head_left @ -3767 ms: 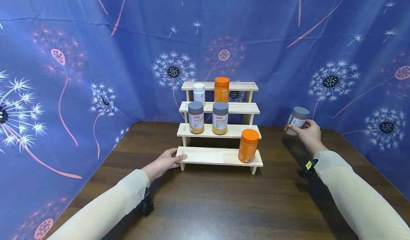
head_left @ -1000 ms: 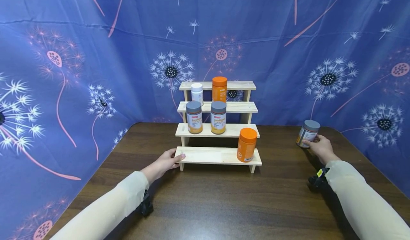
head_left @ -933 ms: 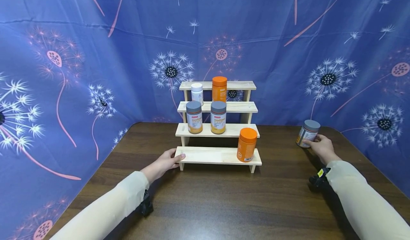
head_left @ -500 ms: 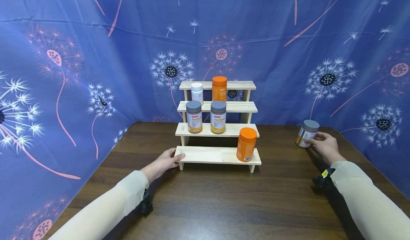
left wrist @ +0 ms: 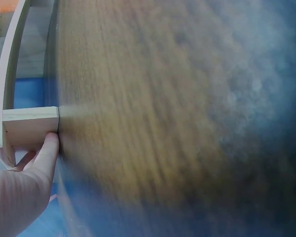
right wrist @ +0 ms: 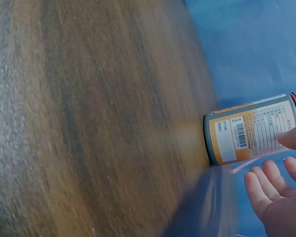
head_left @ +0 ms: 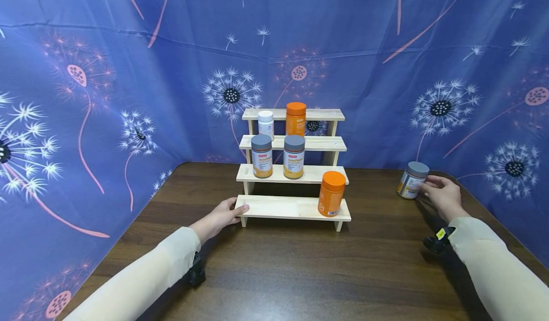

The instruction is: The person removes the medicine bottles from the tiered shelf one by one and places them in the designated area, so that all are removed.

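Note:
At the left end of the lowest step, my left hand [head_left: 219,218] grips the wooden tiered display stand [head_left: 279,207]. In the left wrist view the thumb and fingers of that hand [left wrist: 27,185] are at the stand's end support [left wrist: 29,121]. A grey-lidded supplement jar [head_left: 412,183] stands upright on the table at the far right. Just right of it is my right hand [head_left: 443,198]. The right wrist view shows that hand's fingers [right wrist: 271,185] spread and apart from the jar [right wrist: 251,131], while the thumb overlaps its label; contact there cannot be told.
On the stand are two more grey-lidded jars [head_left: 262,161], a white bottle [head_left: 266,125], an orange jar [head_left: 296,121] higher up and another orange jar [head_left: 331,195] on the lowest step. A blue dandelion-print cloth [head_left: 364,73] hangs behind the brown table [head_left: 274,273].
The grey-lidded jar, earlier tilted in my right hand above the table, now stands on it. My right hand has let go and drawn off to the right. My left hand stays put.

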`<state>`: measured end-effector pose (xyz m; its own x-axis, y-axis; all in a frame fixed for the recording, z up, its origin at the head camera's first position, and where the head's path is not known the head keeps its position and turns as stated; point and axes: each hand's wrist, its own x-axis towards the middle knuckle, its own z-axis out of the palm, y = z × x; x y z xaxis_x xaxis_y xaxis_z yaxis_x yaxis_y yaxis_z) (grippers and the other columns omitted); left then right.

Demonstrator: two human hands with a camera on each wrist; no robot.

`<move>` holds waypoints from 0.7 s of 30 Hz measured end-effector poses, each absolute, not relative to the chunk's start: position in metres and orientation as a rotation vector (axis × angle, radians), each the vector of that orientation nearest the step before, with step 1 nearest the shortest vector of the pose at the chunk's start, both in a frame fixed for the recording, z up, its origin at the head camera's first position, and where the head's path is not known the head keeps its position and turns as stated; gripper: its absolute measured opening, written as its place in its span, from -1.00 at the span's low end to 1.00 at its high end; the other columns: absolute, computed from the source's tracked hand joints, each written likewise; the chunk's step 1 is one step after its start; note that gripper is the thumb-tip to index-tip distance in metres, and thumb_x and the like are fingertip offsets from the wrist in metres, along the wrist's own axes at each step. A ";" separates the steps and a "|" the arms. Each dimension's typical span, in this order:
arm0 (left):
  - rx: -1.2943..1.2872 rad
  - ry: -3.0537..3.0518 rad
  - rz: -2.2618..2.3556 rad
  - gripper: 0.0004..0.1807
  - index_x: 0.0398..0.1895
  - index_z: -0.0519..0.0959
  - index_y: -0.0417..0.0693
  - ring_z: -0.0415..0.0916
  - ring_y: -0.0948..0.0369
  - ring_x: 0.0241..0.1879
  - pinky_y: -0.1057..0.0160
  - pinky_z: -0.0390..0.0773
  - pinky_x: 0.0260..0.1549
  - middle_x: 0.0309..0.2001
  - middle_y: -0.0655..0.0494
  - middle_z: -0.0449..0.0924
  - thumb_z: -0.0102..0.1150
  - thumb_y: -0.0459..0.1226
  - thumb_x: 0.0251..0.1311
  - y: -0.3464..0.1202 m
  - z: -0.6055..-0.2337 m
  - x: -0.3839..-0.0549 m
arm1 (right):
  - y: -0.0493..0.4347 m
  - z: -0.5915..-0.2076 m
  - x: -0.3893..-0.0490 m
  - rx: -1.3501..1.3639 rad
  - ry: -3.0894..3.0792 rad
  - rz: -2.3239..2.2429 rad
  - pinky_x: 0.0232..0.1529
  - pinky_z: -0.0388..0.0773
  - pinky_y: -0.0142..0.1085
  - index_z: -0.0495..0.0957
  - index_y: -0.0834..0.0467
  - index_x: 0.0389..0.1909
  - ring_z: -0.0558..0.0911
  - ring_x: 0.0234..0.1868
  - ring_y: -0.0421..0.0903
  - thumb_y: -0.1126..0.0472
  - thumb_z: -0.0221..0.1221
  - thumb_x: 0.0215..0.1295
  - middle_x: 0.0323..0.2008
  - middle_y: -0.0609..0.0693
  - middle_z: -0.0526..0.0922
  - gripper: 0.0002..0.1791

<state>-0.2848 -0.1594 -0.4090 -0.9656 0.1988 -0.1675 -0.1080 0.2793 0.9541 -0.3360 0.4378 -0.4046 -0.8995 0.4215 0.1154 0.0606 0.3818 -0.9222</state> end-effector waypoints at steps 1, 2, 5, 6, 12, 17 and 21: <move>0.090 2.297 1.737 -0.36 0.40 0.09 -0.45 0.41 -0.08 0.22 -0.01 0.47 0.27 0.25 -0.36 0.33 0.02 -0.24 0.42 -0.159 -0.408 -0.284 | 0.436 -0.403 -0.334 -0.430 -2.283 1.544 -0.56 0.61 -0.49 0.49 0.17 0.05 0.49 -0.48 -0.51 0.15 0.32 0.20 -0.48 -0.43 0.49 -0.58; 0.091 2.299 1.730 -0.35 0.40 0.08 -0.45 0.39 -0.10 0.24 -0.02 0.46 0.27 0.26 -0.37 0.31 0.01 -0.23 0.43 -0.160 -0.408 -0.284 | 0.434 -0.400 -0.332 -0.427 -2.290 1.525 -0.51 0.62 -0.53 0.48 0.20 0.09 0.47 -0.47 -0.52 0.14 0.30 0.23 -0.46 -0.43 0.47 -0.56; 0.092 2.296 1.731 -0.34 0.41 0.06 -0.45 0.37 -0.12 0.26 -0.03 0.45 0.28 0.27 -0.37 0.30 0.01 -0.23 0.43 -0.160 -0.407 -0.283 | 0.425 -0.392 -0.326 -0.427 -2.257 1.516 -0.45 0.61 -0.60 0.43 0.31 0.17 0.45 -0.46 -0.54 0.17 0.27 0.25 -0.47 -0.46 0.43 -0.48; 0.091 2.295 1.733 -0.34 0.41 0.06 -0.45 0.38 -0.12 0.25 -0.03 0.45 0.28 0.27 -0.37 0.30 0.02 -0.23 0.43 -0.160 -0.407 -0.283 | 0.423 -0.389 -0.323 -0.418 -2.255 1.507 -0.46 0.60 -0.61 0.42 0.32 0.17 0.45 -0.46 -0.56 0.18 0.25 0.26 -0.49 -0.49 0.43 -0.49; 0.096 2.294 1.734 -0.34 0.41 0.07 -0.45 0.38 -0.11 0.25 -0.03 0.46 0.28 0.27 -0.37 0.30 0.02 -0.23 0.43 -0.160 -0.406 -0.283 | 0.413 -0.377 -0.315 -0.361 -2.307 1.415 -0.47 0.52 -0.70 0.33 0.40 0.22 0.41 -0.45 -0.62 0.16 0.17 0.32 -0.53 -0.58 0.37 -0.45; 0.092 2.298 1.723 -0.34 0.41 0.07 -0.44 0.39 -0.10 0.25 -0.01 0.47 0.27 0.27 -0.36 0.31 0.03 -0.22 0.42 -0.160 -0.407 -0.284 | 0.410 -0.373 -0.313 -0.391 -2.274 1.382 -0.45 0.38 -0.78 0.48 0.19 0.03 0.39 -0.44 -0.63 0.10 0.22 0.29 -0.57 -0.64 0.39 -0.63; 0.084 2.298 1.721 -0.32 0.41 0.06 -0.44 0.40 -0.09 0.24 0.01 0.47 0.27 0.27 -0.36 0.31 0.03 -0.22 0.42 -0.161 -0.408 -0.285 | 0.408 -0.369 -0.314 -0.407 -2.248 1.373 -0.43 0.36 -0.77 0.50 0.15 0.01 0.40 -0.43 -0.61 0.10 0.23 0.29 -0.56 -0.63 0.40 -0.67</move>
